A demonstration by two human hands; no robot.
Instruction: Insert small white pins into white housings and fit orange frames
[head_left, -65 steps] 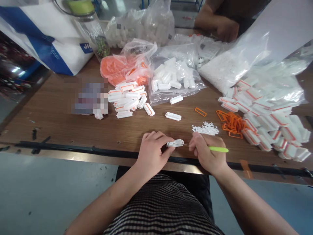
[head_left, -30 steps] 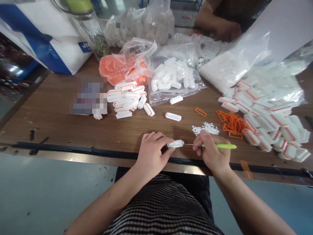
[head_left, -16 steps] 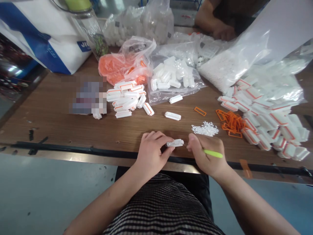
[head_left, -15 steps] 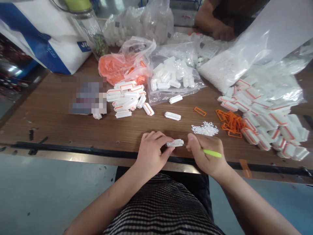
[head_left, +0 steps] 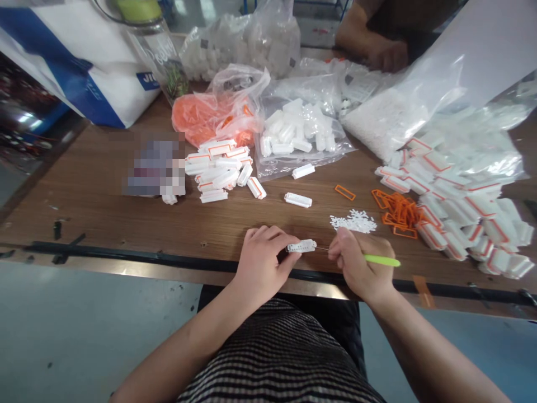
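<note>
My left hand (head_left: 260, 263) is closed on a small white plastic connector block (head_left: 301, 245) at the near edge of the brown table (head_left: 100, 207). My right hand (head_left: 361, 263) is closed on a thin pick tool with a green handle (head_left: 381, 260). The tool's metal tip points left at the block's right end. A small heap of tiny white pieces (head_left: 353, 221) lies just beyond my right hand. A loose white block (head_left: 297, 200) rests beyond my left hand.
A pile of white blocks with orange trim (head_left: 220, 168) lies at centre left. Orange frames (head_left: 396, 210) and more finished blocks (head_left: 461, 207) lie at right. Plastic bags of parts (head_left: 302, 129), an orange bag (head_left: 205, 117) and a bottle (head_left: 157, 50) stand behind. Another person's hand (head_left: 386, 53) rests at the far edge.
My right hand has drawn back to the right a little, so the tool's thin tip shows again between it and the block. My left hand has stayed put.
</note>
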